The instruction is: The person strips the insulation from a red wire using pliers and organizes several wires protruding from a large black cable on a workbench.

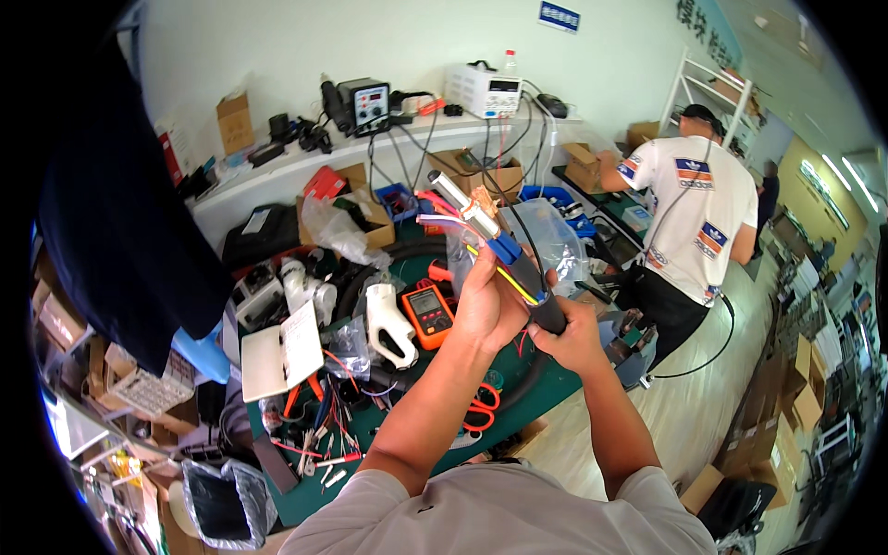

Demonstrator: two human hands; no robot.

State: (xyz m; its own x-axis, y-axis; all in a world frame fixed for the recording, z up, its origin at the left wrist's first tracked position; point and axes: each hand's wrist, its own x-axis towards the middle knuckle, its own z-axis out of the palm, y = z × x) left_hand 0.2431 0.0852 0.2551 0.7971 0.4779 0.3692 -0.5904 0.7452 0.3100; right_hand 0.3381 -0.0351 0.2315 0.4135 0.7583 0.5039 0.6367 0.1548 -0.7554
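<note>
My left hand (488, 301) and my right hand (569, 335) hold up a thick black cable (544, 301) above the green bench mat (555, 384). Coloured wires fan out of the cable's stripped end: a yellow one, red ones, and one tipped with a blue sleeve (504, 248). A white and metal tube (455, 196) sticks up from the bundle. The left hand's fingers pinch the wires just above the black jacket; the right hand wraps the jacket below. An orange multimeter (429, 313) lies on the mat to the left of my hands.
A white plastic charging-gun shell (387, 326), an open white notebook (282, 351), orange-handled scissors (481, 407) and loose wires cover the mat. Bench instruments (368, 104) stand on the rear shelf. Another person in a white shirt (694, 208) works at the right. A dark-clad person (120, 222) stands at left.
</note>
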